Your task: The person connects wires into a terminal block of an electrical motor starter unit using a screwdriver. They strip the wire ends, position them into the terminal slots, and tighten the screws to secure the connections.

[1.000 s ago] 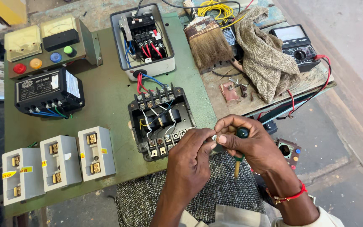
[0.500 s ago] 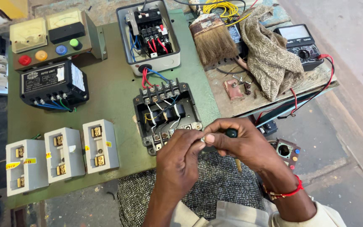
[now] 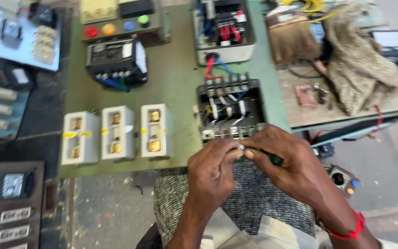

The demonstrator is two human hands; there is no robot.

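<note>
Small silvery part (image 3: pixel 241 147), pinched between fingertips of both hands, just off the near edge of the green board (image 3: pixel 176 87). Too small and blurred to tell its kind. Left hand (image 3: pixel 213 173) closed around it, thumb and forefinger tips meeting on it. Right hand (image 3: pixel 295 168) curled shut; besides pinching the part, it grips a dark tool with a green handle (image 3: pixel 275 160), handle end poking out under the fingers. Red band on the right wrist.

Directly beyond the fingertips: open black contactor block (image 3: pixel 230 110) with white and yellow wiring, its front terminal row almost touching the knuckles. Little room there.

Left of the hands, three pale fuse carriers (image 3: pixel 116 133) in a row near the board's front edge, well apart from the hands; bare green surface lies between. Farther back: black relay unit (image 3: pixel 116 60), pushbutton panel (image 3: pixel 116 27), grey starter box (image 3: pixel 224 32).

Right, past the board's edge: brush (image 3: pixel 293 37), crumpled cloth (image 3: pixel 360 69) on a wooden bench. Below the hands, checked fabric over the lap (image 3: pixel 199 203), then concrete floor.
</note>
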